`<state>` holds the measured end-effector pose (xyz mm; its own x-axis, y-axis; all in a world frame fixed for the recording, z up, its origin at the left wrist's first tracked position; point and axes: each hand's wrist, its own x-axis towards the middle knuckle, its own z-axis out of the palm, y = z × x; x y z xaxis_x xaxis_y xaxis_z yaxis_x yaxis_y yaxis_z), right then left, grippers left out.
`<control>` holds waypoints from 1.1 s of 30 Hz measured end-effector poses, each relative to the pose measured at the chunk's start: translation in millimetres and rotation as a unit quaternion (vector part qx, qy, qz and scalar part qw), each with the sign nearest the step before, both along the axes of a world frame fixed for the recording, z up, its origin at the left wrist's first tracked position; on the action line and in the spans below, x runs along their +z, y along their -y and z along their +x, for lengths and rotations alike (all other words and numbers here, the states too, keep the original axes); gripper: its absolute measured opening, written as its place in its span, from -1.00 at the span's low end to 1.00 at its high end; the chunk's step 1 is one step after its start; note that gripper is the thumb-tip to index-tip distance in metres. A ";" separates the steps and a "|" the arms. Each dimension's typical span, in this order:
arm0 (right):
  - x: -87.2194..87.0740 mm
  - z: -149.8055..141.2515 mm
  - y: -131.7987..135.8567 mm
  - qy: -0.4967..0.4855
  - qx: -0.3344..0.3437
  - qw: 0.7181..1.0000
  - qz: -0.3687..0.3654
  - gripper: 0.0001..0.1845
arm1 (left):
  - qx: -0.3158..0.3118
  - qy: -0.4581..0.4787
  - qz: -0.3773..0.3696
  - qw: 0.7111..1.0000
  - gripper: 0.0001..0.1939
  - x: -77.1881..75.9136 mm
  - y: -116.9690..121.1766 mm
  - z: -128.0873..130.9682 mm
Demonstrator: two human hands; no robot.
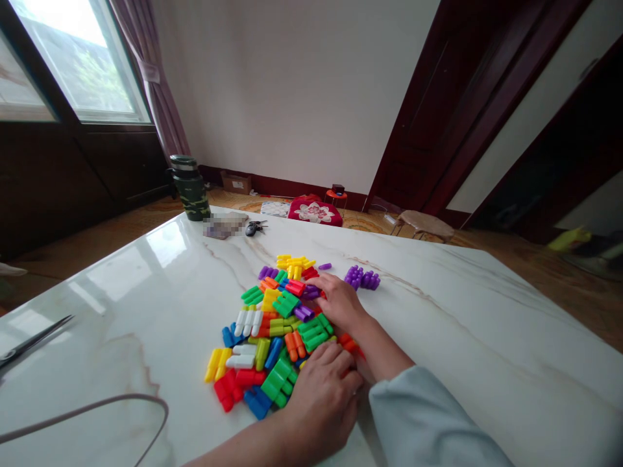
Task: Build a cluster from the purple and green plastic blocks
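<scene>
A heap of bright plastic building blocks (272, 324) in several colours lies on a white marble table (462, 337). My left hand (321, 402) rests palm down at the near edge of the heap, its fingers touching green blocks (278, 381). My right hand (341, 301) reaches across to the far right of the heap, fingertips on a purple block (310, 292) beside a red one. A purple block cluster (363, 279) sits apart just beyond that hand. Whether either hand grips a piece is hidden.
A camouflage flask (189, 188) stands at the table's far left corner, with keys (254, 227) and a small blurred item beside it. Scissors (29, 344) and a grey cable (97, 408) lie near left. Stools and a red cushion sit on the floor behind.
</scene>
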<state>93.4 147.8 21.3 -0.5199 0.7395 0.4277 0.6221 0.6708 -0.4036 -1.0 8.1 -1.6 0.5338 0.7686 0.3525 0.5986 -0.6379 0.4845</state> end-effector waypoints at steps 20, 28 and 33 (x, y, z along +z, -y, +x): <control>-52.8 118.3 -3.3 -0.267 -0.282 0.917 -0.094 -0.65 | -0.001 0.002 -0.008 1.000 -0.96 5.1 1.1 -1.0; -32.3 107.8 11.7 -0.208 -0.387 0.898 0.025 -0.73 | -0.001 0.005 -0.005 1.000 -0.96 5.2 1.2 -0.6; -28.7 93.9 21.1 -0.100 -0.322 0.941 -0.009 -0.75 | -0.002 0.007 -0.002 1.000 -0.97 4.9 0.8 -0.9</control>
<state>187.3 126.6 -7.4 0.1281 0.8819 0.4537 0.8079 0.1725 -0.5635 -1.9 7.3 3.3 0.5322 0.7680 0.3562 0.5889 -0.6381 0.4960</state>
